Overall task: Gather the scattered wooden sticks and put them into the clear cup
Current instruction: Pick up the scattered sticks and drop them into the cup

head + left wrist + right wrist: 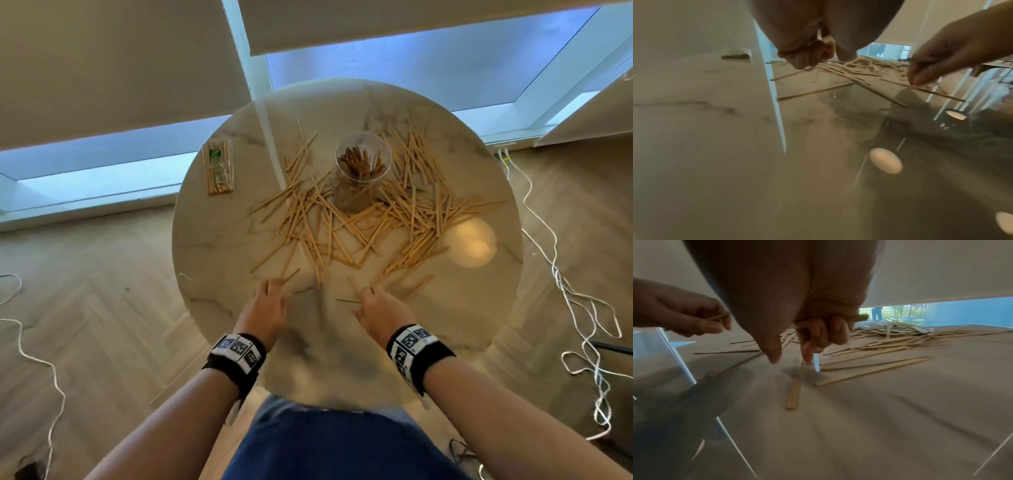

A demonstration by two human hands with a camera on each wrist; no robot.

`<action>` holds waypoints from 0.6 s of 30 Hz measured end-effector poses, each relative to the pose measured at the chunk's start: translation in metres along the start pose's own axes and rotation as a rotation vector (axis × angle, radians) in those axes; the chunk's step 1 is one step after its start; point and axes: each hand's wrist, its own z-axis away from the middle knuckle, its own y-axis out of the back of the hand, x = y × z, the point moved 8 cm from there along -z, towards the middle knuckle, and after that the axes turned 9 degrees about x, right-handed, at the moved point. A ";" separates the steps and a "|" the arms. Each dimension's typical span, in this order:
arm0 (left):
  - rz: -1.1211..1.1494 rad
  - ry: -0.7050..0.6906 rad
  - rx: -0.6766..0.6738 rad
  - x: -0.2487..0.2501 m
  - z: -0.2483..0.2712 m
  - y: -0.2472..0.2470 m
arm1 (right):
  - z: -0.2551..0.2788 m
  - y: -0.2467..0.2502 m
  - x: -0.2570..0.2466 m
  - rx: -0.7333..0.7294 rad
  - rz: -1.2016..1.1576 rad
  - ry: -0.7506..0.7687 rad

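Observation:
A clear cup (pixel 363 171) stands mid-table with several wooden sticks upright in it. Many loose wooden sticks (pixel 342 219) lie scattered around it on the round marble table (pixel 219 253). My left hand (pixel 274 294) is at the near edge of the pile, fingers curled round a few sticks (pixel 291 275); the left wrist view shows its curled fingers (pixel 807 55). My right hand (pixel 370 301) grips a stick (pixel 859 317) in its curled fingers, while its thumb and forefinger reach down to a single stick (pixel 792 395) lying on the table.
A wrapped packet of sticks (pixel 219 168) lies at the table's far left. White cables (pixel 582 308) trail over the wooden floor right and left of the table. The near table edge (pixel 308 394) is close to my body.

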 end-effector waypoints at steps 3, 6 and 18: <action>-0.203 -0.020 -0.018 -0.009 -0.016 -0.002 | -0.007 -0.010 -0.013 -0.035 0.023 -0.079; -0.360 -0.123 -0.058 -0.007 -0.022 -0.002 | -0.008 -0.013 -0.010 -0.014 -0.015 -0.186; -0.435 -0.339 -0.041 -0.006 -0.011 -0.016 | 0.021 0.024 0.074 0.085 -0.154 -0.174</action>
